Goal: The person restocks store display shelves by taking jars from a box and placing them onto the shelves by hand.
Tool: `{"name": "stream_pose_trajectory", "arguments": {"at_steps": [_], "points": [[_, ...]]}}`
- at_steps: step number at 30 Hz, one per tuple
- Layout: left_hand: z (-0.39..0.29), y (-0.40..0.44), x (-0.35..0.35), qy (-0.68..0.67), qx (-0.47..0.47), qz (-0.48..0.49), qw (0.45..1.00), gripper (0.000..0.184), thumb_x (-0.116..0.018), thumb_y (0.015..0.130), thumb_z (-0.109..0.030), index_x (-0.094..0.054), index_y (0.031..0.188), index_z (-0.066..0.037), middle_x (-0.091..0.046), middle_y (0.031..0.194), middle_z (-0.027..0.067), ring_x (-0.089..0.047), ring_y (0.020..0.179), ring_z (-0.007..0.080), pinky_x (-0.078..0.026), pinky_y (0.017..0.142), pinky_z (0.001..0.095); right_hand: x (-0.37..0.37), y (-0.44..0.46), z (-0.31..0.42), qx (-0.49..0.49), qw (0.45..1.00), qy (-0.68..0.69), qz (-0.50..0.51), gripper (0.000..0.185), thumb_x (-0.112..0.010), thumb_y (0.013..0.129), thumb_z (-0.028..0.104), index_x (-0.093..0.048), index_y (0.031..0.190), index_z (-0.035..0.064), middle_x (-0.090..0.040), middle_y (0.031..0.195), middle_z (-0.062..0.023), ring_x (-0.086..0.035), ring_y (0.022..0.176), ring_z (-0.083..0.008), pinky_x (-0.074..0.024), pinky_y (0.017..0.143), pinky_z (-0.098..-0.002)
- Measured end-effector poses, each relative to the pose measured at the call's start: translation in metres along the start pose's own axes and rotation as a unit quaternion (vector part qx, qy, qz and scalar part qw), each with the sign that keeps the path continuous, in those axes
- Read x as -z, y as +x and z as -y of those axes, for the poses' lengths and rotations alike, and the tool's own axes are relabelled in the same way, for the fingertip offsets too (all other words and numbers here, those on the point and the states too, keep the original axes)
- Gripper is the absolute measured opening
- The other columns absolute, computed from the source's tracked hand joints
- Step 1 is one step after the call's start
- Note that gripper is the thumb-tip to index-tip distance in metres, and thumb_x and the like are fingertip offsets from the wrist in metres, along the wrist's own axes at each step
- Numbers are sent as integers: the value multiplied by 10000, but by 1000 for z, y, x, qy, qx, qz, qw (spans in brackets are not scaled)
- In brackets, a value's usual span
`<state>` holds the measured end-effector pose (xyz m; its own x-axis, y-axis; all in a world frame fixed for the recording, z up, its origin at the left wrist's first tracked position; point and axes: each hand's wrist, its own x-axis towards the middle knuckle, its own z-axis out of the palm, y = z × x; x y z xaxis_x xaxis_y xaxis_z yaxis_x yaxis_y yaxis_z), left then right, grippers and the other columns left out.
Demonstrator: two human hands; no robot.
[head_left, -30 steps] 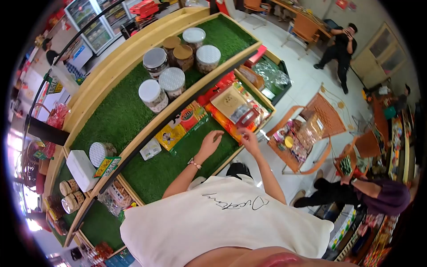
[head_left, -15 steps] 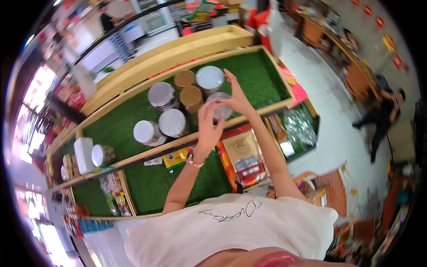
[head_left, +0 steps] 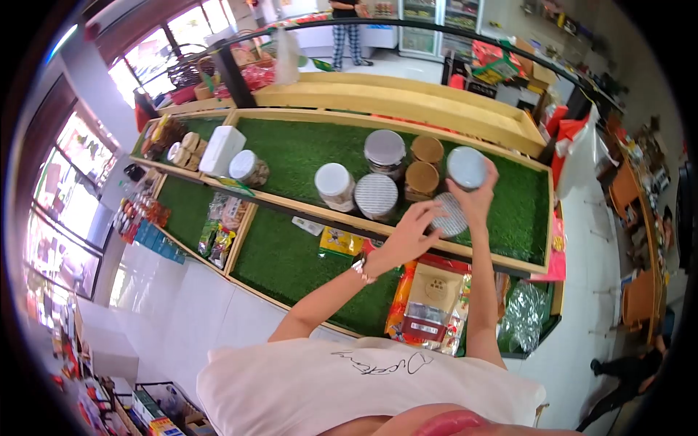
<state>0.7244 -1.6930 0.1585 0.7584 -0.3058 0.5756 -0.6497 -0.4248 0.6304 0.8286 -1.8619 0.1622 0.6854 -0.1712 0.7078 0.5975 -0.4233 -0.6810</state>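
Note:
On the green turf of the upper shelf, my right hand (head_left: 476, 200) has its thumb and fingers around a jar with a pale blue-white lid (head_left: 467, 166). My left hand (head_left: 416, 234) is open, its fingers apart beside a jar with a ridged silver lid (head_left: 452, 216); whether they touch it I cannot tell. Left of these are two brown-lidded jars (head_left: 422, 177), a grey-lidded jar (head_left: 384, 148), another ridged silver-lidded jar (head_left: 376, 195) and a white-lidded jar (head_left: 334, 182). The jar bodies under my hands are mostly hidden.
A wooden rim (head_left: 320, 212) edges the shelf. Farther left are a white box (head_left: 222, 151) and a small jar (head_left: 249, 168). The lower shelf holds a yellow packet (head_left: 340, 243) and a brown paper bag (head_left: 438, 285). Beyond the black rail (head_left: 407, 24) a person stands.
My view has turned, so the shelf sits more level. My right hand has closed around the pale-lidded jar; half a second ago its fingers were spread beside it. My left hand stays near the ridged lid.

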Motion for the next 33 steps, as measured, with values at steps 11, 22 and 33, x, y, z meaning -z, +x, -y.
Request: {"name": "stream_pose_trajectory", "arguments": {"at_steps": [11, 22, 33], "points": [[-94, -157, 148, -15, 45, -70, 996, 415, -630, 804, 23, -543, 1199, -68, -499, 1299, 111, -473, 1211, 274, -385, 1014, 376, 36, -101, 95, 141, 989, 16, -37, 1002, -823, 602, 219, -251, 1387, -28, -410, 1356, -192, -479, 1201, -301, -403, 1008, -426], [-200, -375, 262, 120, 174, -156, 965, 773, -804, 679, -276, -458, 1345, -93, -398, 1408, 176, -410, 1262, 355, -351, 1040, 440, -103, -369, 335, -100, 751, 465, 459, 1083, -899, 436, 219, -366, 1354, 5, -528, 1241, -145, -521, 1154, -229, -417, 981, -375], [-270, -523, 322, 276, 425, -71, 859, 698, -797, 637, -428, -571, 1266, -230, -505, 1349, 134, -649, 916, 292, -548, 736, 360, -154, -449, 428, 197, 638, 341, 662, 928, -867, 465, 291, -480, 1271, 42, -561, 1219, -132, -562, 1061, -329, -466, 895, -405]]}}
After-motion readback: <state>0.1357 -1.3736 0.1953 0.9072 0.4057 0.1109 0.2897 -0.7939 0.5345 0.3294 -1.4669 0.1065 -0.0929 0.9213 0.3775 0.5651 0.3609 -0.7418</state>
